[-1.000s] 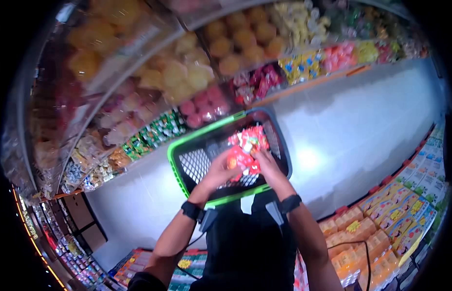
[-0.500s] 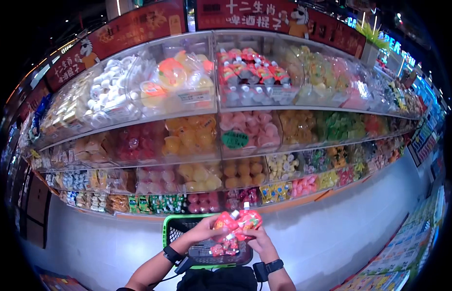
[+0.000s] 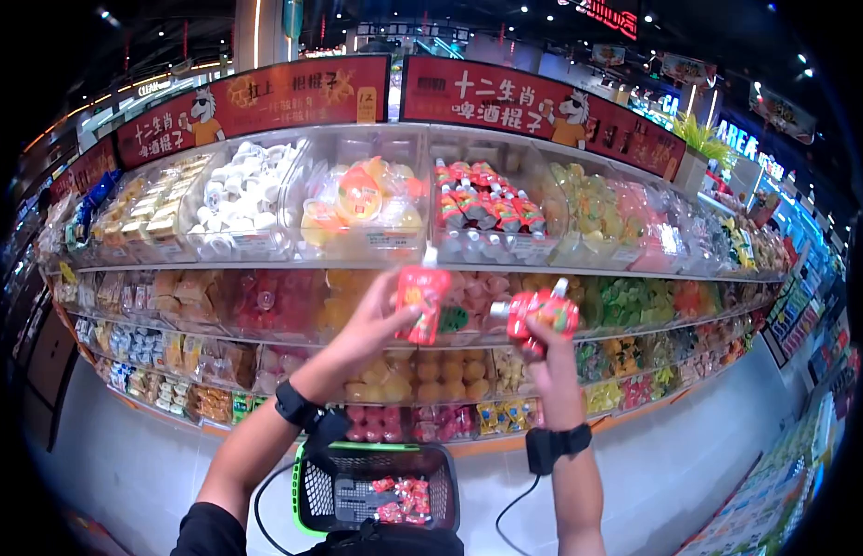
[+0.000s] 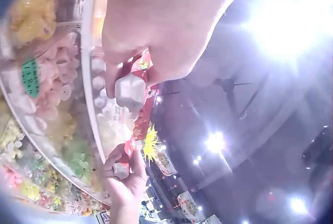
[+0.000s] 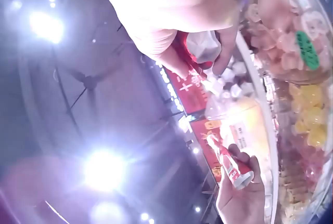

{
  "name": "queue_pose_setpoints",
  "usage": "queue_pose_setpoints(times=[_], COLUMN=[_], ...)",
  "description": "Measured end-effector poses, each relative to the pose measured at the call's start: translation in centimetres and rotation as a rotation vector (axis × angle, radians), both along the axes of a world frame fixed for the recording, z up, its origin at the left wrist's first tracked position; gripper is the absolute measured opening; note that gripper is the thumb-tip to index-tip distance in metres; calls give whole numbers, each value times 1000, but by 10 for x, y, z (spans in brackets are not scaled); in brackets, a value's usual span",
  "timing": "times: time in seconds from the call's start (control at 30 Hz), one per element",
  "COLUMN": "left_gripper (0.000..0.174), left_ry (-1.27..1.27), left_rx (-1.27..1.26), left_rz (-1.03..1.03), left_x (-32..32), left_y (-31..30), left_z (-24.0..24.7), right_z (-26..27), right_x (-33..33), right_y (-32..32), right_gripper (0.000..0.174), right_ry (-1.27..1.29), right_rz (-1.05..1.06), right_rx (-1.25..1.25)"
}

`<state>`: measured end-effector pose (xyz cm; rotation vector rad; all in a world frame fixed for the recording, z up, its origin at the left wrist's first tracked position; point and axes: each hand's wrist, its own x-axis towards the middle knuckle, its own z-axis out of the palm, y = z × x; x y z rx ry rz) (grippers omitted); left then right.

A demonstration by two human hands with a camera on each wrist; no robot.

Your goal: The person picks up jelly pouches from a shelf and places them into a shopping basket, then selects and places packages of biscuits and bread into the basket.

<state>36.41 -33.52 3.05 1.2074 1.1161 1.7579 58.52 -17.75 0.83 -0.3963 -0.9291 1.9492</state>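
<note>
In the head view my left hand pinches a red spouted pouch upright, its white cap at the top. My right hand grips red spouted pouches, with one white cap pointing left and another up. Both hands are raised apart before the display shelves. Seen in the left wrist view, the pouch's pale bottom sticks out from under my fingers. The right wrist view shows a pouch between my right thumb and fingers. More red pouches lie inside the black basket with a green rim below.
On the top shelf a clear bin holds similar red pouches. Beside it are bins of orange-lidded jelly cups and wrapped yellow-green sweets. Clear fronts and a white shelf edge run across. Red signs stand above.
The view has tilted up from the basket to the shelves. My hands, together over the basket earlier, have risen and separated, each carrying red pouches.
</note>
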Motion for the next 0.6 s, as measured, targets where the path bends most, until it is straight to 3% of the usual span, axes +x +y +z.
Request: queue_pose_setpoints(times=[0.07, 0.1, 0.17, 0.33, 0.37, 0.43, 0.47, 0.57, 0.6], left_gripper=[70, 74, 73, 52, 44, 39, 35, 32, 31], left_ry=[93, 113, 145, 242, 290, 413, 557, 949, 1020], left_rx=[32, 36, 38, 14, 133, 67, 82, 70, 89], left_rz=[53, 47, 88, 207, 176, 165, 166, 175, 165], left_x=[-14, -22, -34, -54, -64, -76, -81, -77, -81], left_y=[16, 25, 40, 74, 89, 109, 121, 142, 153], left_z=[26, 38, 59, 98, 99, 112, 118, 141, 144], right_z=[40, 48, 78, 121, 121, 122, 122, 123, 109], right_x=[-16, -24, -41, -94, -106, -127, -129, -146, -151], right_y=[22, 43, 67, 130, 144, 160, 162, 147, 175], right_gripper=[34, 37, 29, 24, 24, 26, 33, 32, 46], right_ry=[33, 54, 81, 114, 141, 190, 13, -155, -166], right_rz=[-130, -162, -144, -107, -112, -125, -222, -542, -466], right_rx=[124, 130, 190, 45, 51, 59, 89, 28, 100])
